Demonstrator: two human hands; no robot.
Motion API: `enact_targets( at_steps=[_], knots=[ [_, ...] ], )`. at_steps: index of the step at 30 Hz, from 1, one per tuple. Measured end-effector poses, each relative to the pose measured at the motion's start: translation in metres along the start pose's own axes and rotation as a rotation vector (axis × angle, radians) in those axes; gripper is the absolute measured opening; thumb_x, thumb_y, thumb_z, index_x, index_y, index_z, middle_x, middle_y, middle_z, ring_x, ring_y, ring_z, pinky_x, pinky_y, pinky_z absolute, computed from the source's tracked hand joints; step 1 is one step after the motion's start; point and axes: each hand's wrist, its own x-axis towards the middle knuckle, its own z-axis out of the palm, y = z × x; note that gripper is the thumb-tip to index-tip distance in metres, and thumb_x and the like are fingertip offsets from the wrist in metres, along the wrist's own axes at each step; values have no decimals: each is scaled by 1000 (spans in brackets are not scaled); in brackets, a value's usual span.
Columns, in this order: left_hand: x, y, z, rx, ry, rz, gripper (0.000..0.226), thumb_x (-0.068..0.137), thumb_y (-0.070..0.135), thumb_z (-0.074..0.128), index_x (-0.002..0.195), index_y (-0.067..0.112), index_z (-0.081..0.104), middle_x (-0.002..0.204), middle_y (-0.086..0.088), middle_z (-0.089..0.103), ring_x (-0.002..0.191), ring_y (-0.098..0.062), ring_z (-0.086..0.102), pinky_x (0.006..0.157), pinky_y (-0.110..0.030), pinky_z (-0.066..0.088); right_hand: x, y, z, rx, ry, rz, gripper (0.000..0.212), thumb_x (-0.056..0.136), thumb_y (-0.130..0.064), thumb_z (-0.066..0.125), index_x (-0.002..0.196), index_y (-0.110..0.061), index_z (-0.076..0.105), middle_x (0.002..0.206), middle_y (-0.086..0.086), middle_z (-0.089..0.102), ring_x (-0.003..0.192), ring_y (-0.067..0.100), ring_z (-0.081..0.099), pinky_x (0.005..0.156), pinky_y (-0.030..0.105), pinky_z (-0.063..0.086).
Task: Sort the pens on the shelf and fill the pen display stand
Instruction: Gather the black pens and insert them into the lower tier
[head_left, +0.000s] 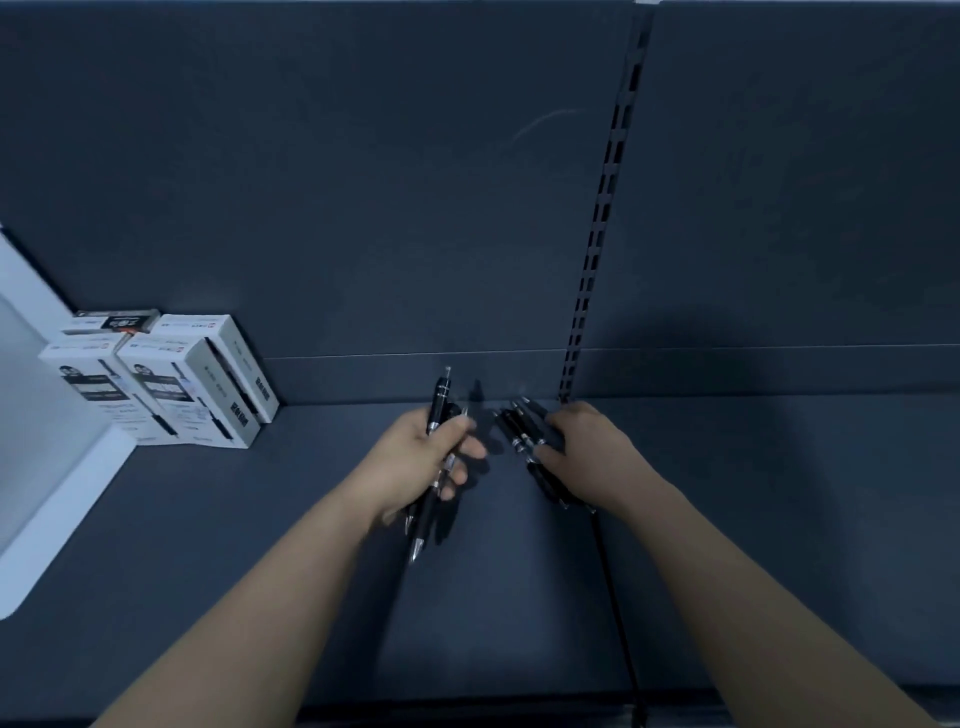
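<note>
My left hand (422, 456) grips a small bunch of black pens (438, 402), their clicker ends pointing up and their tips hanging below my palm. To its right, my right hand (587, 447) rests with curled fingers on several black pens (517, 426) lying on the dark shelf (260, 545); its fingers hide the middle of these pens. The two hands are a short gap apart near the back of the shelf. No pen display stand shows clearly.
White pen boxes (171, 379) stand stacked at the back left. A white panel or tray edge (47, 509) runs along the far left. The dark back wall has a slotted upright (602, 223). A seam divides the shelf below my right hand.
</note>
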Motion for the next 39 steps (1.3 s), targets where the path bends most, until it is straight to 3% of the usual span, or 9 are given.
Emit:
enact_targets(
  at_steps=[3,6,11,15,20,24,30,35,39],
  knots=[
    [-19,0,-16,-132,5,39,20,98,19,50,105,1,55,89,-10,73,52,-13,59,41,-21,42,0,-32,-3,82,32,-121,19,93,-24,53,90,-8,61,97,0,54,94,21,57,80,34,47],
    [-38,-3,-35,-147,28,94,20,98,20,50,104,3,57,91,-12,74,56,-17,64,43,-22,44,-7,-79,-2,402,4,-154,21,94,-18,54,95,-3,69,91,9,67,89,23,62,82,34,48],
    [-68,-7,-74,-138,37,159,24,100,21,45,108,5,61,91,-14,73,61,-20,68,47,-24,51,-13,-146,13,793,-163,-153,19,92,-20,62,89,-4,71,70,2,65,69,10,59,73,29,49],
    [-93,-16,-125,-163,85,109,22,100,23,44,97,7,58,86,-17,72,67,-26,68,56,-32,57,-8,-191,23,859,-54,-130,9,88,-19,68,87,-11,72,66,-7,62,59,0,54,61,16,46],
    [-133,-31,-208,91,141,116,15,97,24,52,88,12,55,74,-8,72,46,-17,56,42,-25,43,-4,-256,32,1095,6,-38,11,94,-7,59,94,3,62,67,9,62,58,11,61,57,20,54],
    [-162,-36,-268,192,270,153,19,91,31,62,79,17,59,69,-6,72,40,-7,45,44,-22,37,-14,-303,41,1039,-128,-60,5,90,0,61,85,2,61,62,10,65,57,13,65,60,22,58],
    [-198,-51,-330,127,162,121,21,89,31,65,79,15,55,69,-11,70,40,-13,34,41,-20,29,-36,-349,72,1072,-134,-25,4,86,10,61,84,6,60,68,17,65,55,15,66,53,19,54],
    [-215,-64,-363,209,316,154,21,83,29,72,76,13,61,58,4,64,42,-6,43,45,-16,37,-54,-374,96,462,-315,-144,5,78,-7,76,80,-11,76,69,-5,71,62,1,61,59,11,46],
    [-219,-69,-362,231,367,205,18,80,27,75,79,13,65,59,6,66,48,-2,51,50,-14,40,-66,-418,128,399,-426,-238,7,82,-15,74,88,-17,77,60,-12,63,54,1,50,55,18,40]
  ],
)
